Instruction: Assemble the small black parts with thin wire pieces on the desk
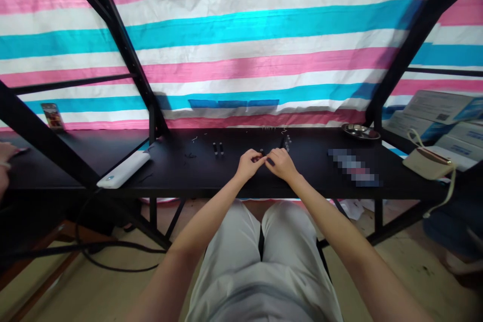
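Note:
My left hand (pixel 249 164) is closed in a pinch at the middle of the black table (pixel 181 178). Its fingertips meet those of my right hand (pixel 282 163), also closed. Between them shows a small dark piece (pixel 263 154), mostly covered by the fingers; its kind is too small to make out. Left of my hands, two short black cylinders (pixel 218 149) with pale ends stand side by side. Just beyond my right hand is a cluster of small greyish pieces (pixel 288 143). A row of tiny pieces (pixel 269 128) runs along the table's back edge.
A round metal dish (pixel 361 132) and a pixelated flat item (pixel 354 167) lie to the right. Farther right are a beige bag (pixel 427 163) and stacked boxes (pixel 433 108). A long white device (pixel 125 170) lies left, near black frame posts (pixel 130 55). Another person's hand (pixel 5 161) shows far left.

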Motion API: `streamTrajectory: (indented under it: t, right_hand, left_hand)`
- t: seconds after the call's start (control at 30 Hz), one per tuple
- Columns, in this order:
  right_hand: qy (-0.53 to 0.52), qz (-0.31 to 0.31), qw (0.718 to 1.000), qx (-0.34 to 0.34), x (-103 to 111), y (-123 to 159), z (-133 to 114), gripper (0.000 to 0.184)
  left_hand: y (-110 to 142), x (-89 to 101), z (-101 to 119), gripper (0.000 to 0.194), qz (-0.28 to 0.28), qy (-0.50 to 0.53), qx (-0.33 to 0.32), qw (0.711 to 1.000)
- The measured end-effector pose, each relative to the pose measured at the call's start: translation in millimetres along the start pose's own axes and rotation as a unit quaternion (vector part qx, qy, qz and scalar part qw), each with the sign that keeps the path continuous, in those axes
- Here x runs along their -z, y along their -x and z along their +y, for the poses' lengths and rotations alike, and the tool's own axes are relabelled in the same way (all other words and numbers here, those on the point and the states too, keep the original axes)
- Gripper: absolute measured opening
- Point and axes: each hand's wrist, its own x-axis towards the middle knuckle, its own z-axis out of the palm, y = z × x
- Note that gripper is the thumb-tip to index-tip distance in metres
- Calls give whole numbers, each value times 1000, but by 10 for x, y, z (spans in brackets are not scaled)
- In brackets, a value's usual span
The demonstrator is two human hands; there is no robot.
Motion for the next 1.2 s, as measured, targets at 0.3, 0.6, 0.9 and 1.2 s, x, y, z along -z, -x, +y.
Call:
streamTrajectory:
  t: [0.3,0.6,0.9,1.2]
  right_hand:
    - [2,-28,997,-71,-18,-1,13,25]
    - [1,-54,995,-79,-66,5,20,19]
    - [-3,-58,995,-78,-53,2,23,18]
    - [-11,-54,995,-85,-58,6,38,18]
  left_hand:
    - [-224,180,-113,22,-2,-91,135,987]
    - [-203,567,-396,16,30,-271,229,934]
    - [-160,609,-419,25,18,-348,263,899]
    - [-173,620,-356,31,8,-401,295,867]
